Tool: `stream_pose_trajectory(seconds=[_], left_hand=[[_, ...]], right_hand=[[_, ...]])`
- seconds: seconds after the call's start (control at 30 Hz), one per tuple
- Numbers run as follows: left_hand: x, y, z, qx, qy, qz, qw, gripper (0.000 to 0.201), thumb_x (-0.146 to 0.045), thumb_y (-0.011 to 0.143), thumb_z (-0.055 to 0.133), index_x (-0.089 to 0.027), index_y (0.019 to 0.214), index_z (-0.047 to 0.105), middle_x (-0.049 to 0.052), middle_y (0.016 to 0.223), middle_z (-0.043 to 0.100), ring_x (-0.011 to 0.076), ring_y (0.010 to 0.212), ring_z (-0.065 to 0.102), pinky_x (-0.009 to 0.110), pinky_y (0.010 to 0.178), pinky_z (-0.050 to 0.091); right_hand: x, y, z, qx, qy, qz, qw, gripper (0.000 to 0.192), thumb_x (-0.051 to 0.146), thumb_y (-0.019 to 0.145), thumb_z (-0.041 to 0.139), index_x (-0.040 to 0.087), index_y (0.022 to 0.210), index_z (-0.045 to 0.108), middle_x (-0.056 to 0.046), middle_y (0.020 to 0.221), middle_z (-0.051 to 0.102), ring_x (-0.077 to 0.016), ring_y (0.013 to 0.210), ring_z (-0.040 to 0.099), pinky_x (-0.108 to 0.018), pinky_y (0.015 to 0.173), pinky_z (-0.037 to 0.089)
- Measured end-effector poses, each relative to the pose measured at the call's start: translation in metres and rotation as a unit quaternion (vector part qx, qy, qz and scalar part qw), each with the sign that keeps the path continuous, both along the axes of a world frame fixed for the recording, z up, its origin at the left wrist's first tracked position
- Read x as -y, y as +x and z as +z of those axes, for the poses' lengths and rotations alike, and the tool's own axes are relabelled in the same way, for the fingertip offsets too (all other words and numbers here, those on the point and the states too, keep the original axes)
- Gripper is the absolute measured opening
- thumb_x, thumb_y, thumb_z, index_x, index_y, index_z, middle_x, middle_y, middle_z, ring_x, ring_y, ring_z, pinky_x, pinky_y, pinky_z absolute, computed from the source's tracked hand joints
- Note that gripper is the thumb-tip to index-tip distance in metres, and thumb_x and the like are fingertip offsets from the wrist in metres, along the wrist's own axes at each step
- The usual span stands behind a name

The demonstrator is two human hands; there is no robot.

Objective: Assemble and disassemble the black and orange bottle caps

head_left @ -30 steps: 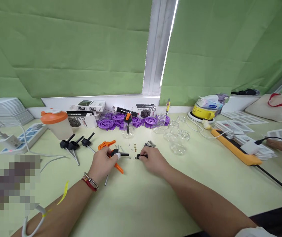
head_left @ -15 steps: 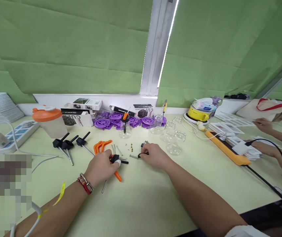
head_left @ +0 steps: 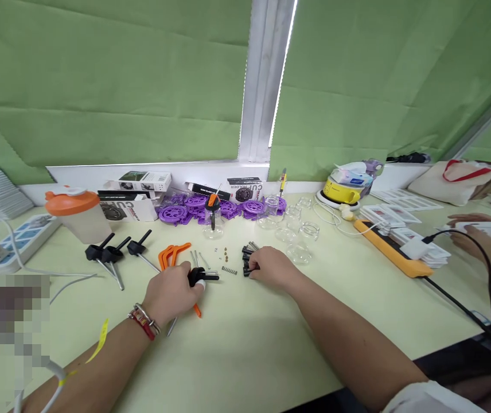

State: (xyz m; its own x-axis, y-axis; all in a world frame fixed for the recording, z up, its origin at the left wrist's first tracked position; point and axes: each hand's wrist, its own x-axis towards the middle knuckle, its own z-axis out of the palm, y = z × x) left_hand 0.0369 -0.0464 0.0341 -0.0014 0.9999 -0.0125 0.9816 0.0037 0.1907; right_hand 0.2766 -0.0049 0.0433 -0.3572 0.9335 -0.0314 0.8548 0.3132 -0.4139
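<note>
L hand [head_left: 171, 293] w/ silvery bangle [head_left: 143, 312] & red band [head_left: 144, 328] at wrist, R arm [head_left: 344, 330] w/ white sleeve [head_left: 428, 398]

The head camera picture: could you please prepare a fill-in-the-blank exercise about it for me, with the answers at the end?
The loose spring lies to the ____ of the left hand.
The small cylinders at the right hand are ____.
The wheel-shaped parts farther back are ____.
Missing words: right; black; purple.

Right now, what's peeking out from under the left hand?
Orange pieces show on both sides of the left hand, and a metal rod pokes out below it. Anything right beneath the palm is covered, so I can't see it.
</note>
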Motion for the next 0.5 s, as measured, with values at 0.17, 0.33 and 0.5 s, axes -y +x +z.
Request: stream_pose_trajectory(seconds=[0.17, 0.33, 0.5], left_hand=[[0.0, 0.0, 0.004, -0.008, -0.013, -0.007, 1.0, 0.016, -0.038, 0.074, 0.045, -0.023, 0.072, 0.048, 0.004, 0.067, 0.061, 0.0231, 0.061, 0.057, 0.03, 0.047, 0.032], [0.0, 0.001, 0.004, -0.022, -0.017, -0.011, 1.0, 0.014, -0.036, 0.073, 0.044, -0.022, 0.074, 0.05, 0.004, 0.068, 0.062, 0.0231, 0.062, 0.058, 0.03, 0.047, 0.033], [-0.001, 0.003, 0.004, -0.035, -0.016, -0.016, 0.999, 0.019, -0.038, 0.074, 0.044, -0.021, 0.078, 0.052, 0.005, 0.069, 0.062, 0.0239, 0.062, 0.059, 0.031, 0.048, 0.033]], right_hand=[[-0.007, 0.002, -0.003, 0.03, -0.008, 0.016, 0.999, 0.007, 0.014, 0.069, 0.067, 0.02, 0.067, 0.067, -0.001, 0.076, 0.068, -0.0158, 0.073, 0.057, -0.024, 0.054, 0.033], [-0.006, -0.003, -0.008, 0.02, 0.077, 0.026, 0.997, 0.002, 0.018, 0.073, 0.068, 0.019, 0.074, 0.069, -0.003, 0.082, 0.067, -0.0196, 0.086, 0.055, -0.026, 0.067, 0.038], [-0.001, -0.031, -0.021, 0.008, 0.155, 0.084, 0.984, 0.022, 0.035, 0.082, 0.062, 0.016, 0.087, 0.071, -0.008, 0.09, 0.067, -0.0212, 0.091, 0.053, -0.03, 0.08, 0.038]])
